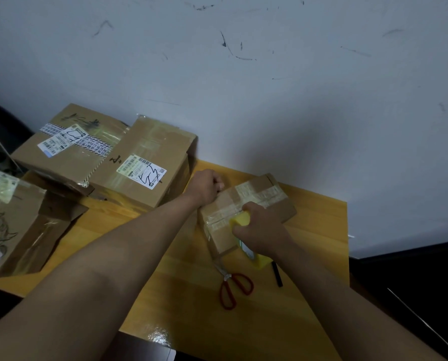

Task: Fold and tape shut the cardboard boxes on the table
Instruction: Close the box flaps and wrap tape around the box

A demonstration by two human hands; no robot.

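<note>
A small cardboard box [263, 201] lies on the wooden table [181, 277] near the wall, its flaps folded down and strips of clear tape across its top. My left hand [207, 186] rests with curled fingers on the box's far left corner. My right hand [262, 230] grips a yellow tape roll [241, 220] against the box's near side. The hand hides most of the roll.
Red-handled scissors [234, 289] and a black pen [277, 274] lie on the table just in front of the box. Larger taped boxes [150, 162] [66, 144] stack at the back left, and another [17, 225] stands at the left edge. A white wall backs the table.
</note>
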